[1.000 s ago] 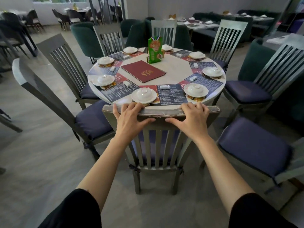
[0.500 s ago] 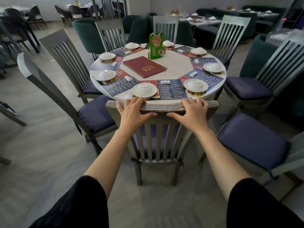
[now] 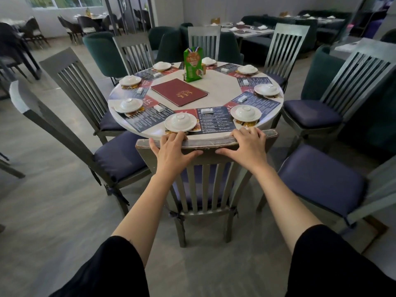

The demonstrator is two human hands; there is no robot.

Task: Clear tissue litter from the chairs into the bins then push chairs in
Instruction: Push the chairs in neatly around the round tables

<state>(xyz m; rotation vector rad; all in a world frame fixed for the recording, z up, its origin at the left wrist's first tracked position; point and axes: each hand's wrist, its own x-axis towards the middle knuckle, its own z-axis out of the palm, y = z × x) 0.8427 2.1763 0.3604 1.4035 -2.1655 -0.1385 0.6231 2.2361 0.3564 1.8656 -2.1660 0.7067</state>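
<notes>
- My left hand [image 3: 171, 153] grips the top rail of the chair [image 3: 209, 144], fingers curled over it, thumb spread on the near side.
- My right hand [image 3: 246, 146] grips the same rail the same way.
- The chair stands at the table's [image 3: 220, 91] near edge, rail just beside the rim.
- A red menu [image 3: 179, 92] lies near the table's middle, with a green box [image 3: 192, 64] upright behind it.

Eight slat-back chairs [image 3: 205, 189] are ringing the round desk [image 3: 220, 91], eight white covered dishes [image 3: 180, 122] are sitting along its edge (one per chair), and one red menu [image 3: 179, 92] and one green carton [image 3: 192, 64] are occupying its middle.
</notes>
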